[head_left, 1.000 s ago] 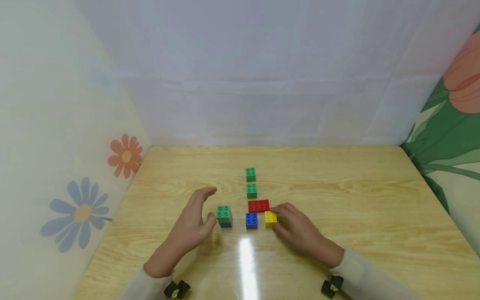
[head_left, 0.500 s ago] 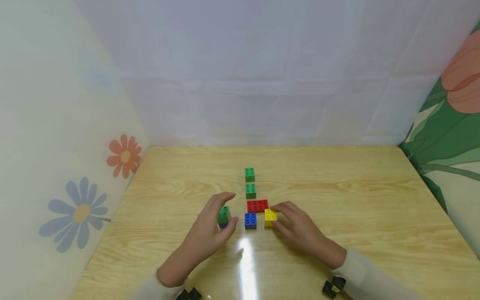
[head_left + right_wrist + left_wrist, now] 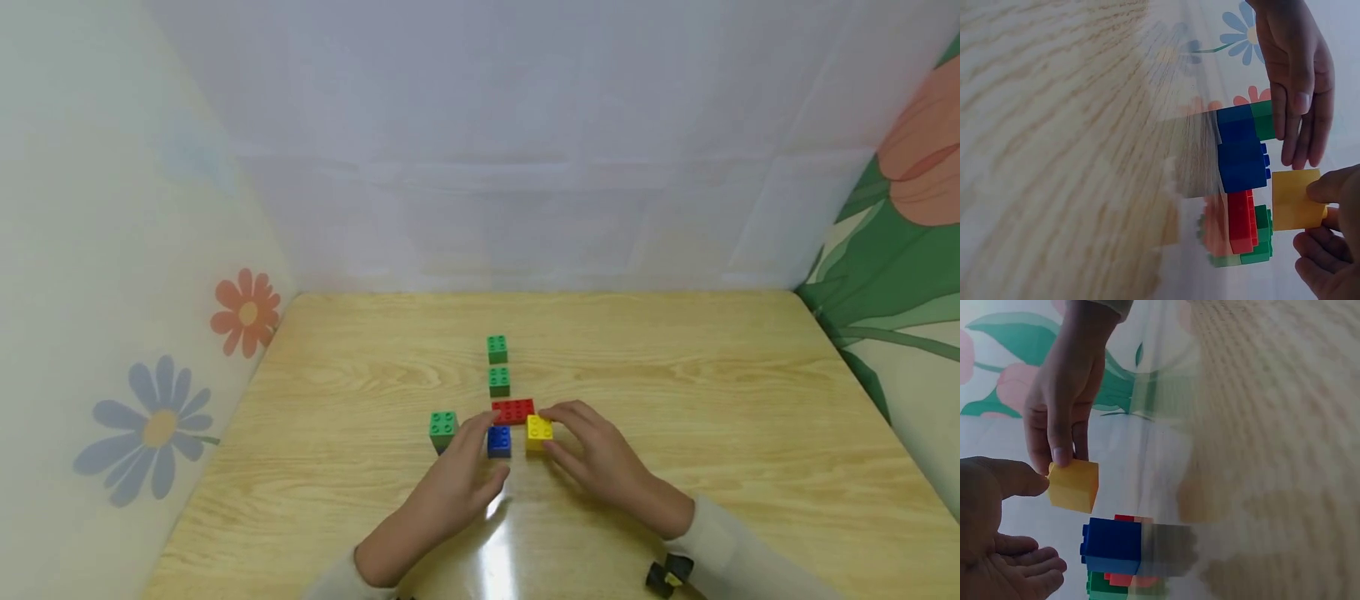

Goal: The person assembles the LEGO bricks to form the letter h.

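My right hand (image 3: 603, 458) pinches a yellow toy building block (image 3: 538, 435) between thumb and fingers. In the right wrist view the yellow block (image 3: 1291, 200) is held up off the table. My left hand (image 3: 453, 492) has its fingers apart and holds nothing; in the head view it overlaps the left side of a blue block (image 3: 499, 442). That blue block stands on the table between the two hands. Just behind it lies a longer red block (image 3: 513, 411). To the left, a green block (image 3: 443, 425) sits on a blue one, which the left hand mostly hides.
Two green blocks, a nearer one (image 3: 498, 382) and a farther one (image 3: 497, 348), stand in a line behind the red block. The wooden table (image 3: 675, 358) ends at a pale cloth backdrop (image 3: 480, 208), with flower-patterned panels on both sides.
My left hand has moved right, from beside the green-and-blue stack, past it to the single blue block. The right hand keeps its pinch on the yellow block, which has risen slightly.
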`<state>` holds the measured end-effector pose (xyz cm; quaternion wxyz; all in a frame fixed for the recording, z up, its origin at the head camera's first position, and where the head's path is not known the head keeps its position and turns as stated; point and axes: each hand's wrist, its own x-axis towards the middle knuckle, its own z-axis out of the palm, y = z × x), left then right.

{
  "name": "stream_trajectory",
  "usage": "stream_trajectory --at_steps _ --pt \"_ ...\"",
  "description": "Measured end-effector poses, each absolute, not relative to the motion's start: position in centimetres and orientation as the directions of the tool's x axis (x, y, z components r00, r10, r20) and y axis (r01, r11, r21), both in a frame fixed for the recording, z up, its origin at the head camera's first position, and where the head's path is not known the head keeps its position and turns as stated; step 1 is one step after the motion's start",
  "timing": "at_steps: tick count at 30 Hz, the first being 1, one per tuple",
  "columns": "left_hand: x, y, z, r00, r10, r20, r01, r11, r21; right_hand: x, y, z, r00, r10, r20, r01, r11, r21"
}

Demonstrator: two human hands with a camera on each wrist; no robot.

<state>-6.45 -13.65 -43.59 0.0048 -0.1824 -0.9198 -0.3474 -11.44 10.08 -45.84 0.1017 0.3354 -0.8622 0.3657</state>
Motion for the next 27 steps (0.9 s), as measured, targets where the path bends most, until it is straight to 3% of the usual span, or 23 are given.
stream_trajectory --at_steps 13,27 --pt "-6.4 -13.0 -45.4 -0.951 0.306 0.037 0.272 0.776 0.569 -11.7 10.3 -45.9 -0.750 -0.490 0.444 -0.660 0.514 -0.548" --pt "-6.9 -13.0 -45.3 -0.965 0.262 -0.013 0.207 0.792 0.575 -11.7 10.4 -45.8 -0.755 -0.491 0.435 -0.654 0.506 -0.563"
